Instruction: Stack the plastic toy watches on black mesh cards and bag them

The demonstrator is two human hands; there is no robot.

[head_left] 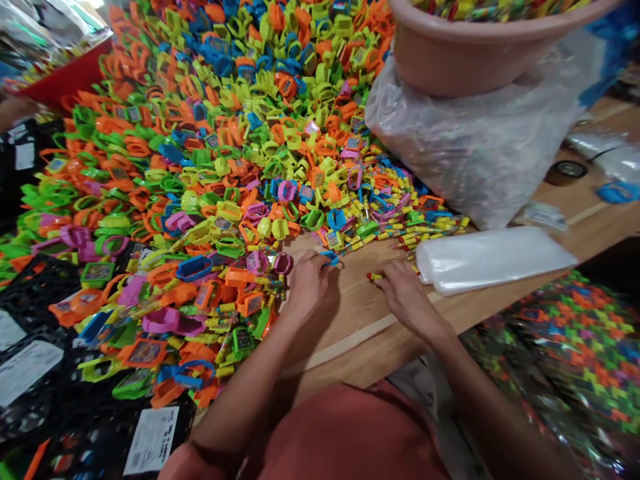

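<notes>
**A:** While I'm standing here by the table, what are the hands working at?

**B:** The left hand (307,283) is closing thumb and fingers on a small blue plastic piece (330,259), right at the edge of a huge heap of plastic toy watches (215,167). That grip looks clamped, though the fingers are partly hiding the piece.

**A:** And the right hand (407,297)?

**B:** It's reaching down over the bare wooden tabletop (350,340), with its fingertips (383,283) coming just beside a yellow stick with a red tip (374,276). I can't tell whether they're pinching it or only nearing it.

**A:** What's lying around them?

**B:** More yellow sticks (400,230) are spilling along the heap's near edge, and a flat stack of clear plastic bags (493,260) is sitting just to the right. Behind it, a bulging clear sack (465,147) is propping up a pink plastic basin (465,53). Black crates with white labels (30,353) are lying under the heap's left side.
</notes>
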